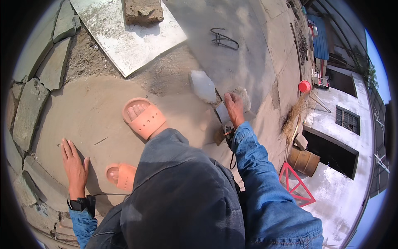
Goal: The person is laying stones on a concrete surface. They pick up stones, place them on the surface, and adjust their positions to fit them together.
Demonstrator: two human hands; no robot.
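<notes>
My left hand (74, 165) lies flat over the smooth sandy ground (84, 115), its fingers stretched out and thumb apart, with nothing in it. Its wrist wears a black band. My right hand (234, 105) has its fingers curled, right against a rough pale stone chunk (244, 98); whether it grips the chunk or something under the fingers is hidden. Left of that hand lies a whitish slab piece (202, 86). A smaller flat grey piece (222, 112) sits just below its fingers. Under the right wrist, a strapped device (228, 129) shows in part.
Broken stone slabs (32, 110) line the left side. A white board (149, 46) with a rough block (144, 12) on it lies ahead. Bent black metal wire (224, 39) rests on the concrete. At right stand a rusty drum (304, 161), a red metal frame (297, 186) and a straw broom (293, 119).
</notes>
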